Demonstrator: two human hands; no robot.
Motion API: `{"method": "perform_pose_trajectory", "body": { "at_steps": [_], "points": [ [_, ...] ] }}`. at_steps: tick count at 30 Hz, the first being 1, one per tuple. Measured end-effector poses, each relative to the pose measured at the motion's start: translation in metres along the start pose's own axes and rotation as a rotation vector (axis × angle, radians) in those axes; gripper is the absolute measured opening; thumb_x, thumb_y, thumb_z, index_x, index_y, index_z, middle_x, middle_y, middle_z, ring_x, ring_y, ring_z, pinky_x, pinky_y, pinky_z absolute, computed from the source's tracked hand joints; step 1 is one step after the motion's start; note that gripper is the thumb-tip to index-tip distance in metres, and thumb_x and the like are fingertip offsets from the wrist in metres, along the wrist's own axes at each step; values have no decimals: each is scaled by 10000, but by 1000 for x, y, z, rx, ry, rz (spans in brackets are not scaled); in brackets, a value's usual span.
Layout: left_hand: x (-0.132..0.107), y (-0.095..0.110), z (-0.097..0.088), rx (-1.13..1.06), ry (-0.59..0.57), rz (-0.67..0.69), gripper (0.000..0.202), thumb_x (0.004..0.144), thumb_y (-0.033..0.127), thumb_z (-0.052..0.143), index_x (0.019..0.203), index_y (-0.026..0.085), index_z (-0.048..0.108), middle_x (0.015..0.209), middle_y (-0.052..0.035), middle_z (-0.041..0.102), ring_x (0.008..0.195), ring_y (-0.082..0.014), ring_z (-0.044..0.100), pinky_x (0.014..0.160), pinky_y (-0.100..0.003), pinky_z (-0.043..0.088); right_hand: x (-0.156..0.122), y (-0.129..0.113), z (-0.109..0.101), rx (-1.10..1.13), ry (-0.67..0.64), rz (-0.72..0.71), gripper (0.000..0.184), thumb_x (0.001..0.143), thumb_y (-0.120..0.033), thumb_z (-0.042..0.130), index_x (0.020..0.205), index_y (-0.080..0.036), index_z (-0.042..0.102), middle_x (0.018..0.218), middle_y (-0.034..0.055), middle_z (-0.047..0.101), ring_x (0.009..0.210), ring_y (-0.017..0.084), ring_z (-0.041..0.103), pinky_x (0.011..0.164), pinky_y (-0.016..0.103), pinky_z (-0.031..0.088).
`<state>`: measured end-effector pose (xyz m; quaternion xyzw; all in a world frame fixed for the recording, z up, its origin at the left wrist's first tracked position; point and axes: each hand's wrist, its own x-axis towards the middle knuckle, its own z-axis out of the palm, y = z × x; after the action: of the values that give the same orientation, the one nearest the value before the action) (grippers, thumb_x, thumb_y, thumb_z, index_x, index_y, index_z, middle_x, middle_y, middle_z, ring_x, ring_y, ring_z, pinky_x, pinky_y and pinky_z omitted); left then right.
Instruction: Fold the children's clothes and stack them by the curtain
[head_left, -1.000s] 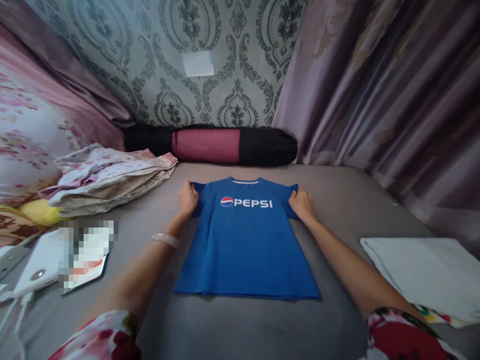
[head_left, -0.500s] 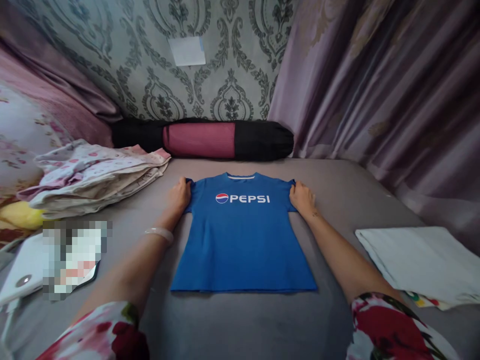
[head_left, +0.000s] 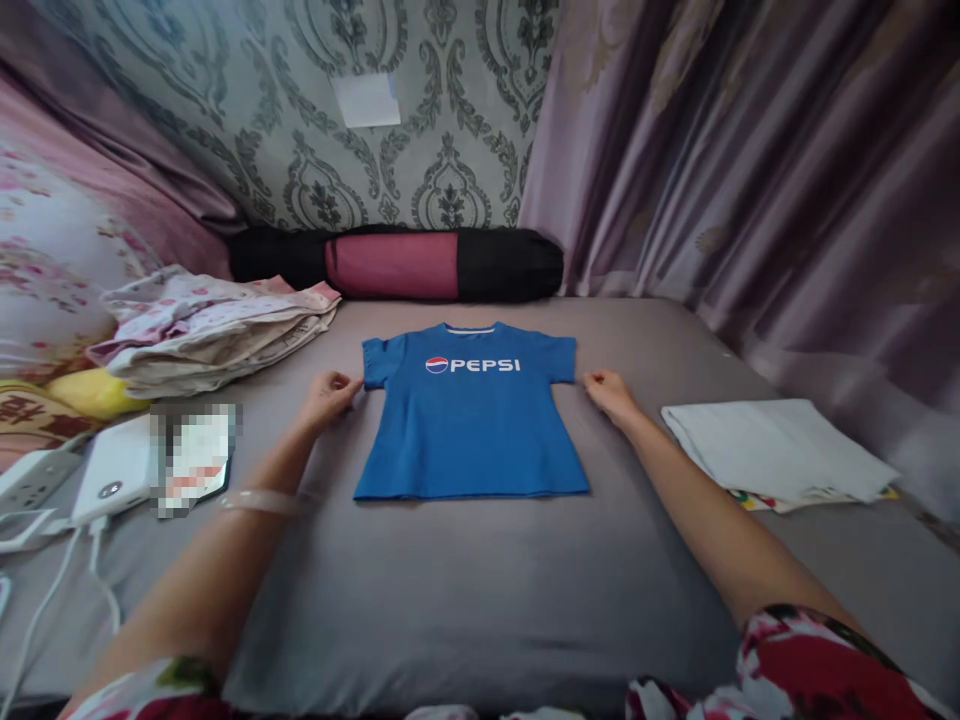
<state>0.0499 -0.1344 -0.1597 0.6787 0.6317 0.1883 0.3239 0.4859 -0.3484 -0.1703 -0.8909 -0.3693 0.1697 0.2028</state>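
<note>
A blue short-sleeved T-shirt (head_left: 472, 430) with a white PEPSI print lies flat, front side up, its collar toward the wall. At its left sleeve edge is my left hand (head_left: 332, 397), fingers curled into a pinch that meets the sleeve's lower corner. My right hand (head_left: 611, 395) is beside the other sleeve, its fingers pressed together close to the lower corner, with a narrow gap showing. Both sleeves are spread out to the sides.
The shirt lies on a grey sheet (head_left: 465, 600). A pile of clothes (head_left: 225, 335), a white power bank (head_left: 120, 465) with cables and a blurred phone (head_left: 196, 460) are at left. Folded white cloth (head_left: 772, 450) lies at right. A black-and-pink roll (head_left: 394, 265) lies along the wall.
Both hands have let go of the upper sleeves and come down to the lower sleeve corners. The bunched sleeves now lie flat. The view has shifted, so the shirt appears smaller and higher.
</note>
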Motion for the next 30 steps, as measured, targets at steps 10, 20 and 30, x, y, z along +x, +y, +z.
{"method": "perform_pose_trajectory", "body": {
  "at_steps": [10, 20, 30],
  "points": [
    [-112, -6, -1, 85, -255, 86, 526, 565, 706, 613, 596, 182, 574, 503, 23, 454, 510, -132, 417, 501, -258, 287, -130, -8, 4, -220, -92, -149, 398, 868, -512, 486, 660, -209, 637, 708, 71, 682, 706, 206, 634, 580, 254, 353],
    [-137, -7, 5, 92, -193, 87, 422, 614, 582, 614, 489, 198, 492, 467, 33, 389, 495, -118, 358, 510, -270, 252, -149, 1, 5, -241, -94, -249, 340, 854, -462, 490, 618, -230, 567, 679, 46, 663, 677, 207, 623, 556, 264, 340],
    [-131, -17, -3, 123, -209, 92, 452, 557, 637, 618, 533, 198, 514, 482, 35, 401, 515, -127, 386, 510, -264, 250, -146, 2, 1, -205, -150, -221, 350, 833, -483, 513, 623, -212, 584, 641, 16, 630, 610, 157, 562, 525, 248, 300]
  ]
}}
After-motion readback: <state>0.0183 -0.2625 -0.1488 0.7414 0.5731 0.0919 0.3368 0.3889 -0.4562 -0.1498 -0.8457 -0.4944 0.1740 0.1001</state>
